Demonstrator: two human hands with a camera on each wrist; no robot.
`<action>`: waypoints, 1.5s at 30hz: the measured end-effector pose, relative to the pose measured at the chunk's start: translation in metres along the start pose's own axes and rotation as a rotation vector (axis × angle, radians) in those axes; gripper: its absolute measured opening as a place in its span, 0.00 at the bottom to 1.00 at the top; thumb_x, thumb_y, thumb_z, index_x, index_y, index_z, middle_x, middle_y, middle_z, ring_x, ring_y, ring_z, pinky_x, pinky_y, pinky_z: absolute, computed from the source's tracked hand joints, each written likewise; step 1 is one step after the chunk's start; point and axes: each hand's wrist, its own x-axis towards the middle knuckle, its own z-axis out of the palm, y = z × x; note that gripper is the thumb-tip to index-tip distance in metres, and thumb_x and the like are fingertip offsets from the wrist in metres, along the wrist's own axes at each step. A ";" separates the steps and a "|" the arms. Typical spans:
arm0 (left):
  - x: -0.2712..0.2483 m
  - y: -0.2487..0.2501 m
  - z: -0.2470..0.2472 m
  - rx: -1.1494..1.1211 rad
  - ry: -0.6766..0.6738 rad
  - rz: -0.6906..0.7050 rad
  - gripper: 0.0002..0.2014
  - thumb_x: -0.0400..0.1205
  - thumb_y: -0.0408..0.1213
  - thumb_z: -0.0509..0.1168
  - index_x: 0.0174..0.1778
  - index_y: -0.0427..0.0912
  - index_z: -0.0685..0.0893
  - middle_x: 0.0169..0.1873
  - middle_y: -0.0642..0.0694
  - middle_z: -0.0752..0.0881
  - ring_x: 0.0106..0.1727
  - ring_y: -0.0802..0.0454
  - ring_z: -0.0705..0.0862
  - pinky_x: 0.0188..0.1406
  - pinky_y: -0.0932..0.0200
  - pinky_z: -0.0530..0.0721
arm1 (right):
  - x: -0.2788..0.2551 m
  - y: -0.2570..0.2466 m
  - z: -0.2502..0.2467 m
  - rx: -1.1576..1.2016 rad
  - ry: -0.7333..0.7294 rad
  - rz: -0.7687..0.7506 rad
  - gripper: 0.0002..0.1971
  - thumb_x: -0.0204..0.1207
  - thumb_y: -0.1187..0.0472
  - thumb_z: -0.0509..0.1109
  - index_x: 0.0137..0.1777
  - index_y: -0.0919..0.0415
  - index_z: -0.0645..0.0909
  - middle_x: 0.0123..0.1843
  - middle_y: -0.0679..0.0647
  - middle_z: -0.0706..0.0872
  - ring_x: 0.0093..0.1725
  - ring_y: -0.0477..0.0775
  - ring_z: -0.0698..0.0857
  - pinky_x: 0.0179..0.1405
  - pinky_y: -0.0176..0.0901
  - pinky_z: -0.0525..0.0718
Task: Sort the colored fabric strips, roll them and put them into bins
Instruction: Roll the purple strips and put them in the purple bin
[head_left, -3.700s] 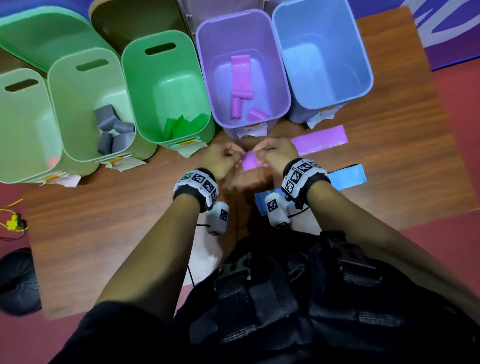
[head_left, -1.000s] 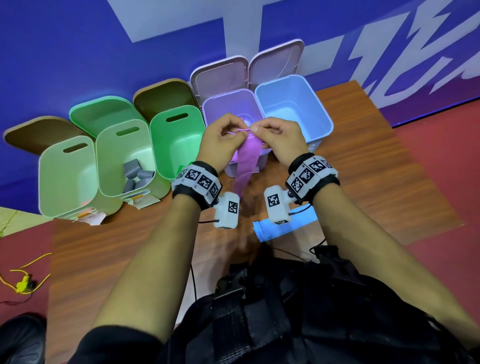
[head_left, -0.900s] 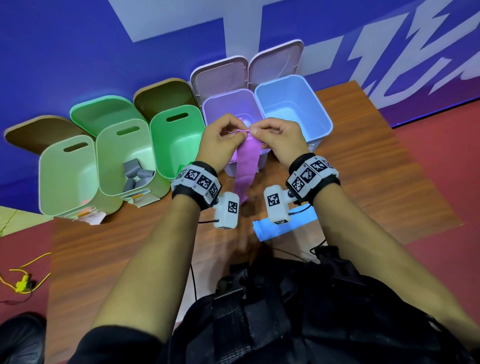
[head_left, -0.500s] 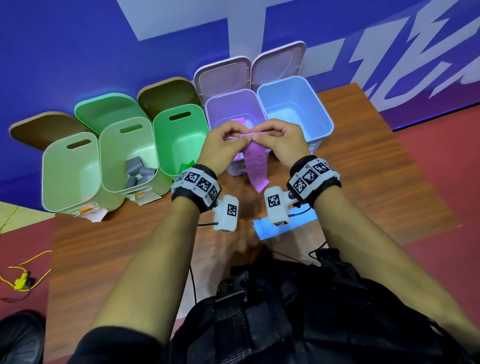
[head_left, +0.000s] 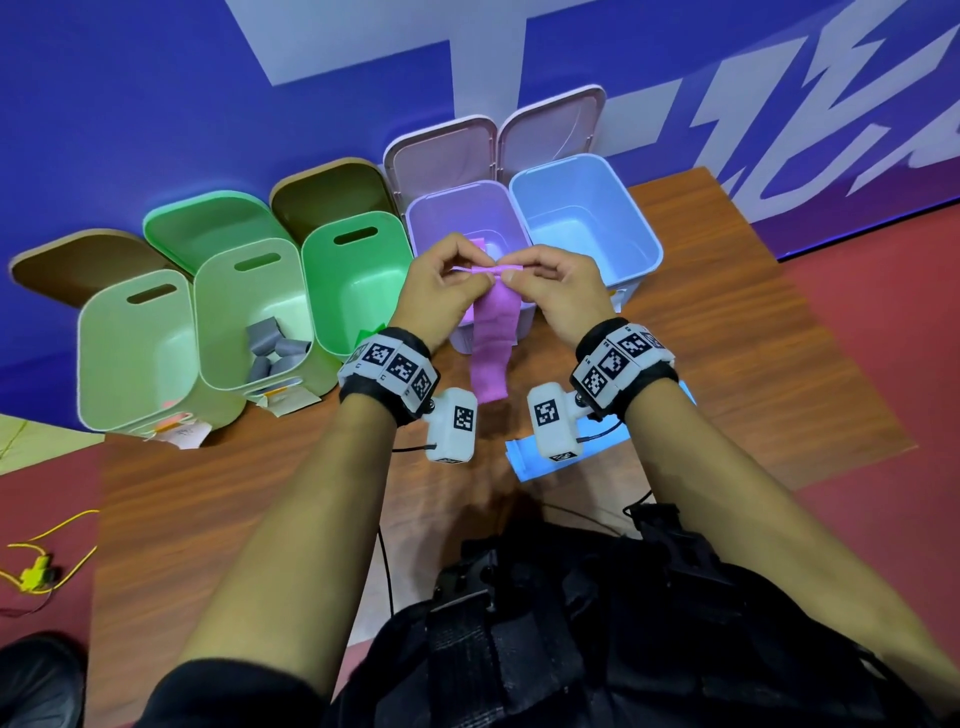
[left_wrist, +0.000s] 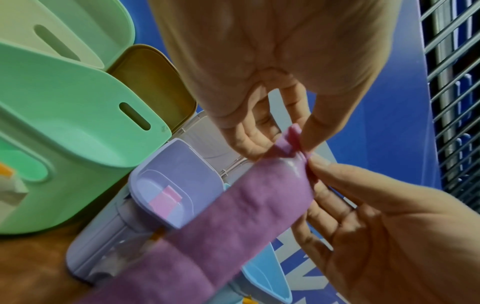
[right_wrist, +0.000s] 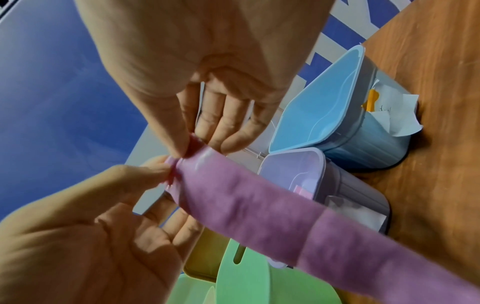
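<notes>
Above the lilac plastic bin (head_left: 511, 218), the left hand (head_left: 436, 291) and right hand (head_left: 558, 291) each pinch the rolled top edge of a purple fabric strip (head_left: 493, 343); its long axis hangs downward, free end toward the wooden table (head_left: 727, 338).

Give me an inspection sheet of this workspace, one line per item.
Surface: wooden table, bins lined up along its far edge.
Job's things: purple strip held in the air, top end rolled, the rest hanging; purple bin holds purple pieces; blue strip lies on the table; blue bin looks empty; grey rolls sit in a pale green bin.
Clutter: paper labels at the bin bases.
Hands: left hand and right hand pinch the strip's rolled end.
Cables: yellow wire on the floor.
Surroundings: blue wall, red floor.
</notes>
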 end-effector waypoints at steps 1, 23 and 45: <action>0.000 -0.001 0.000 -0.007 -0.018 -0.006 0.09 0.75 0.23 0.69 0.41 0.43 0.83 0.39 0.51 0.84 0.42 0.55 0.81 0.47 0.59 0.82 | 0.000 0.000 0.000 -0.002 0.006 0.001 0.08 0.75 0.74 0.73 0.51 0.65 0.89 0.46 0.61 0.91 0.47 0.55 0.88 0.56 0.46 0.87; 0.004 0.001 -0.007 0.016 0.062 -0.039 0.11 0.74 0.22 0.74 0.39 0.44 0.86 0.41 0.43 0.88 0.42 0.49 0.86 0.50 0.56 0.88 | 0.008 -0.006 0.002 -0.009 -0.035 -0.012 0.11 0.75 0.77 0.73 0.56 0.71 0.87 0.50 0.57 0.90 0.47 0.46 0.89 0.53 0.36 0.86; 0.002 -0.003 -0.005 -0.028 0.048 -0.066 0.08 0.75 0.25 0.75 0.43 0.43 0.88 0.43 0.47 0.89 0.45 0.53 0.87 0.49 0.62 0.85 | 0.004 -0.005 0.001 0.008 0.021 0.042 0.07 0.76 0.73 0.75 0.53 0.69 0.87 0.45 0.57 0.90 0.45 0.46 0.89 0.49 0.34 0.85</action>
